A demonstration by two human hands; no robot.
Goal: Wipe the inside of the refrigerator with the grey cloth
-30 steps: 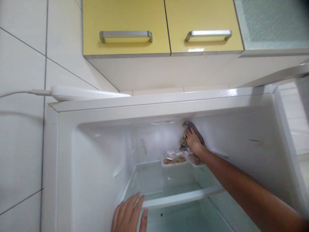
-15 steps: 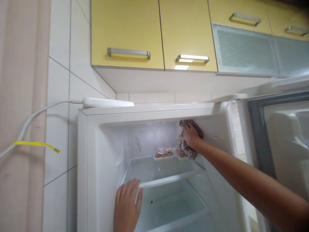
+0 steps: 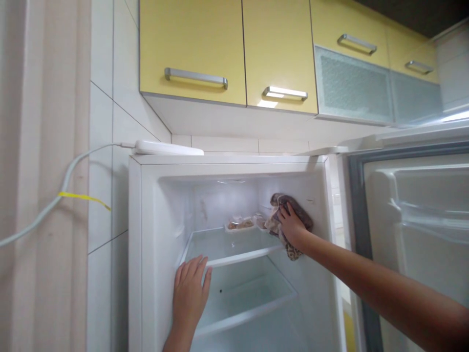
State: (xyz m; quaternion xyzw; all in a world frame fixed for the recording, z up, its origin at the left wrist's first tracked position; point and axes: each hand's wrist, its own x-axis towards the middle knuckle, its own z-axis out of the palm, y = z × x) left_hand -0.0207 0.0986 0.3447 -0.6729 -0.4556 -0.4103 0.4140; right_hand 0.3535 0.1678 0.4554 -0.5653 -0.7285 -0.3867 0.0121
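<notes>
Item, my right hand (image 3: 291,226): fingers clamped over the patterned cloth (image 3: 289,200), pressing it to the fridge's right inner wall (image 3: 317,188), high up.
Item, my left hand (image 3: 190,288): spread flat, bracing by the glass shelf (image 3: 242,255).
Item, food trays (image 3: 240,224): at the shelf's rear, near the cloth.
Handling note, as I judge it: even pressure, overlapping strokes, dangling corner off the trays.
</notes>
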